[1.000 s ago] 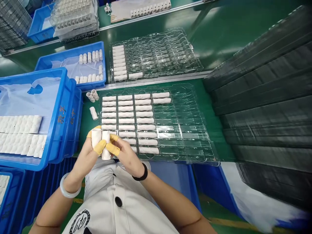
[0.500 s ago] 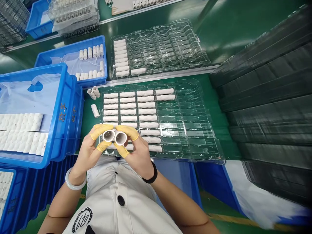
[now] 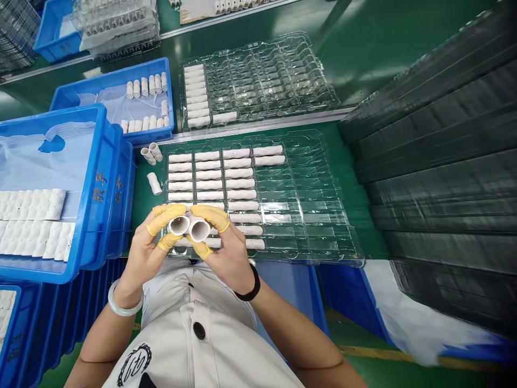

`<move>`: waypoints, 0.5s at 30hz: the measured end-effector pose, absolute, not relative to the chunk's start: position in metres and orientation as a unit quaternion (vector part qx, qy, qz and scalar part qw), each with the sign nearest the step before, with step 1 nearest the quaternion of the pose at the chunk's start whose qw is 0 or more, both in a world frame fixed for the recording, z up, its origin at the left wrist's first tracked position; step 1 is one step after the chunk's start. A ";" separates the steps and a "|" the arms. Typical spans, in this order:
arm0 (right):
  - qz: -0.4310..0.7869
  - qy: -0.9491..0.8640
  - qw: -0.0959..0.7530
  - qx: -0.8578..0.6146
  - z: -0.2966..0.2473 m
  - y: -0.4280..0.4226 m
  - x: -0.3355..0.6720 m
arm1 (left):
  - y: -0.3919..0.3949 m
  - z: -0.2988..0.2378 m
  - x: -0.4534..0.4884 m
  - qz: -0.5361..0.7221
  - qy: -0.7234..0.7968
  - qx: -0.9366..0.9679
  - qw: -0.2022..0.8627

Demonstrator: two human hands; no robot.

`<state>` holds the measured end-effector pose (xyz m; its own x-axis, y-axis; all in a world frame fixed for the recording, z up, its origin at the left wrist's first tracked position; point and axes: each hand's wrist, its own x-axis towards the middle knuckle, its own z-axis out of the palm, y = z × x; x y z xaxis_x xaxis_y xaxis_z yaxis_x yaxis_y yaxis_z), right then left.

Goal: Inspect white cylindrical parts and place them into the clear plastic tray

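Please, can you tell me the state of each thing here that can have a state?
left hand, holding a white tube, fingers in yellow covers
right hand, holding a second white tube
both tubes, hollow, open ends up, side by side
clear plastic tray, partly filled with white tubes

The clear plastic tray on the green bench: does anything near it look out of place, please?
Yes. Three loose white tubes lie on the green bench outside the clear plastic tray, not in its slots. Two lie together below the small blue crate; the third lies apart. The tubes in the tray sit in neat rows.
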<state>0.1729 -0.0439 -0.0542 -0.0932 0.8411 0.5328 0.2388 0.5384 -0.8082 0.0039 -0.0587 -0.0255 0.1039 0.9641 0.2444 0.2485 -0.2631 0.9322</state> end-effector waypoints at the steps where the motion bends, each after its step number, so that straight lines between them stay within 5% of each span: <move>1: 0.276 -0.686 0.548 -0.390 -0.054 -0.044 0.173 | -0.059 -0.025 0.004 0.476 0.474 0.636 0.380; 10: 0.294 -0.686 0.532 -0.400 -0.053 -0.043 0.172 | -0.058 -0.025 0.003 0.474 0.475 0.641 0.372; 15: 0.474 -0.595 0.518 -0.391 -0.045 -0.043 0.174 | -0.058 -0.021 0.003 0.482 0.508 0.554 0.450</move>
<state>0.1745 -0.0429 -0.0447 -0.1591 0.9562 0.2457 -0.0257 0.2448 -0.9692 0.0033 -0.0577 -0.0215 0.0193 0.9969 0.0757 0.1290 -0.0775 0.9886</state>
